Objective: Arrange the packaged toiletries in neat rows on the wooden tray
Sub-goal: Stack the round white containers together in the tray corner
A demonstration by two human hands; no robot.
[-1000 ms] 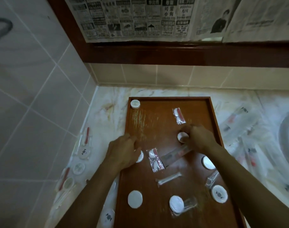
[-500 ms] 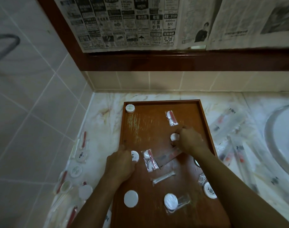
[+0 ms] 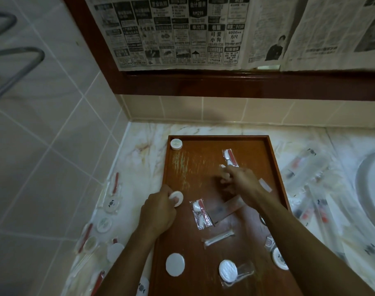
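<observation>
Head view: tray (image 3: 276,167) mostly unsorted, packets scattered, one disc (image 3: 176,144) at far-left corner; left hand (image 3: 157,212) pinches white disc (image 3: 176,198), right hand (image 3: 240,180) grasps small packet (image 3: 223,170).

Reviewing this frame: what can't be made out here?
Head view only:
- What the right hand pinches: blurred small white item, type unclear.
- Round packet at the tray's right edge: half hidden by the right forearm.
- Print on the round packet held by the left hand: too dim.
</observation>
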